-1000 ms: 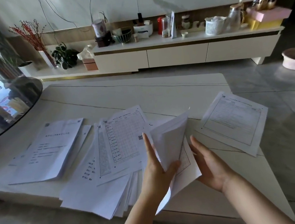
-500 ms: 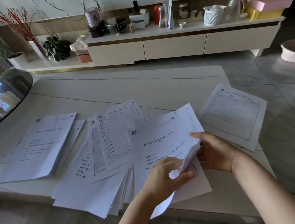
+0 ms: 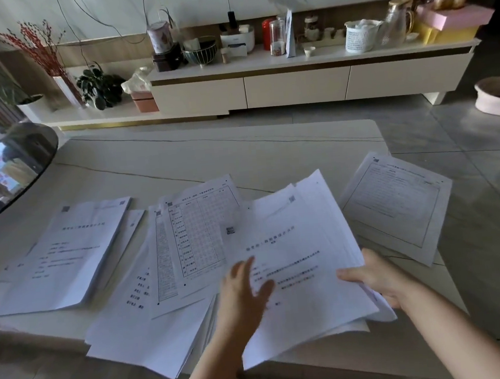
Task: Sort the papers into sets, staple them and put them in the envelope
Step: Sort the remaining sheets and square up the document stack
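Marble-look table (image 3: 240,160) carries loose papers (image 3: 152,328) overhanging its near edge; right hand (image 3: 374,278) grips a cover-sheet set (image 3: 294,261), left hand (image 3: 246,295) hovers flat, blurred. A nudge could spill the overhanging stack floorward.

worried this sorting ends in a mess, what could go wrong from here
1. The middle pile overhangs the near edge of the table; a nudge from the left hand could spill sheets to the floor.
2. The right hand grips only one edge of the held sheets, so some might slip and mix with the pile.
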The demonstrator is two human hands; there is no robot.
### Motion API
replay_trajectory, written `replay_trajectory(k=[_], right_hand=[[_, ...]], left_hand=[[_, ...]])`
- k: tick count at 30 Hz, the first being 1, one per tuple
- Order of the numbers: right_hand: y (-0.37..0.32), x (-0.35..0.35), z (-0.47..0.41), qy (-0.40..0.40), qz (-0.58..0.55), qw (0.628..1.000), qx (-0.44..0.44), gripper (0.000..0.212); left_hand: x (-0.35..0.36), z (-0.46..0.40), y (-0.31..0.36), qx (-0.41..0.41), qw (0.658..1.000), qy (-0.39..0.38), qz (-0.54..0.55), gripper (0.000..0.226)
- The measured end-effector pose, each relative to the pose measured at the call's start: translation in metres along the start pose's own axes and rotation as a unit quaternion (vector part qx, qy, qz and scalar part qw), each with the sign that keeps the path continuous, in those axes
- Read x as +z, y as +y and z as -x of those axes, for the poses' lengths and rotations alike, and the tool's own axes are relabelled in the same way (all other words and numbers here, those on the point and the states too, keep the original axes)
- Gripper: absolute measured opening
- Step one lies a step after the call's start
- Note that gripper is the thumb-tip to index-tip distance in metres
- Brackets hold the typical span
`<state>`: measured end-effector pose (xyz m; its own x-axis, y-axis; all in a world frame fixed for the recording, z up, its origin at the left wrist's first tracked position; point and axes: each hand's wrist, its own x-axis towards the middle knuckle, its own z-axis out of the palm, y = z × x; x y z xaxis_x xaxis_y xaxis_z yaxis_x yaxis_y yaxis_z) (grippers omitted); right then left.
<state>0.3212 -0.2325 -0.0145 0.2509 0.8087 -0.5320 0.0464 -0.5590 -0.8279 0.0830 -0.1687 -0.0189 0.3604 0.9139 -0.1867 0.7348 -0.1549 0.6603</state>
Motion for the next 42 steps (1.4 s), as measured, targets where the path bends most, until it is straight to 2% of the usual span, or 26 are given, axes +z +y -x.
replay_trajectory(k=[1,3,4,6,9,11,12,13,15,18,20,23,26,29,31,34,36,38,42], right_hand=[[-0.004,-0.005,0.004,0.001,-0.015,1.000,-0.005,0.048],[-0.008,-0.017,0.012,0.015,-0.040,0.999,-0.014,0.037],[-0.010,-0.022,0.016,0.024,-0.047,0.998,-0.019,0.034],[-0.012,-0.031,0.022,0.037,-0.062,0.997,-0.035,0.032],[-0.012,-0.039,0.030,0.045,-0.099,0.992,-0.056,0.032],[-0.010,-0.044,0.032,0.066,-0.123,0.989,-0.056,0.049],[-0.008,-0.048,0.031,0.078,-0.124,0.988,-0.055,0.058],[-0.006,-0.051,0.031,0.083,-0.123,0.987,-0.055,0.062],[0.000,-0.060,0.029,0.094,-0.095,0.989,-0.063,0.046],[0.008,-0.078,0.024,0.182,-0.111,0.974,-0.076,0.031],[0.010,-0.094,0.020,0.249,-0.162,0.952,-0.071,0.033],[0.015,-0.121,0.006,0.296,-0.191,0.934,-0.057,0.035],[0.014,-0.143,-0.014,0.322,-0.185,0.927,-0.043,0.034],[0.020,-0.155,-0.037,0.315,-0.173,0.933,-0.027,0.033],[0.028,-0.155,-0.051,0.318,-0.159,0.935,-0.010,0.036],[0.034,-0.152,-0.067,0.365,-0.147,0.919,0.018,0.043],[0.035,-0.152,-0.074,0.385,-0.131,0.913,0.028,0.047],[0.036,-0.151,-0.077,0.380,-0.098,0.919,0.027,0.040],[0.029,-0.146,-0.064,0.361,0.000,0.932,-0.043,0.026]], left_hand=[[-0.004,-0.003,-0.004,-0.033,0.998,0.046,-0.012,0.071],[-0.012,-0.009,-0.006,-0.111,0.990,0.074,0.043,0.085],[-0.015,-0.011,-0.003,-0.143,0.981,0.064,0.113,0.090],[-0.015,-0.015,0.000,-0.173,0.941,0.042,0.289,0.091],[-0.007,-0.018,0.014,-0.166,0.883,-0.011,0.440,0.069],[0.005,-0.015,0.033,-0.141,0.873,-0.039,0.465,0.039],[0.014,-0.015,0.040,-0.133,0.876,-0.048,0.461,0.031],[0.022,-0.015,0.048,-0.128,0.882,-0.055,0.451,0.029],[0.032,-0.023,0.061,-0.123,0.898,-0.052,0.419,0.029],[0.032,-0.050,0.087,-0.105,0.912,-0.047,0.393,0.031],[0.029,-0.072,0.112,-0.078,0.929,-0.039,0.359,0.029],[0.039,-0.111,0.148,-0.038,0.955,-0.030,0.292,0.030],[0.062,-0.142,0.169,-0.016,0.982,-0.012,0.187,0.029],[0.086,-0.163,0.172,-0.010,0.996,-0.006,0.092,0.026],[0.100,-0.172,0.163,0.006,1.000,-0.018,-0.002,0.032],[0.119,-0.178,0.143,0.056,0.985,-0.041,-0.156,0.046],[0.126,-0.176,0.132,0.075,0.979,-0.053,-0.182,0.052],[0.128,-0.172,0.122,0.087,0.977,-0.058,-0.188,0.059],[0.116,-0.152,0.113,0.100,0.974,-0.068,-0.194,0.065]])
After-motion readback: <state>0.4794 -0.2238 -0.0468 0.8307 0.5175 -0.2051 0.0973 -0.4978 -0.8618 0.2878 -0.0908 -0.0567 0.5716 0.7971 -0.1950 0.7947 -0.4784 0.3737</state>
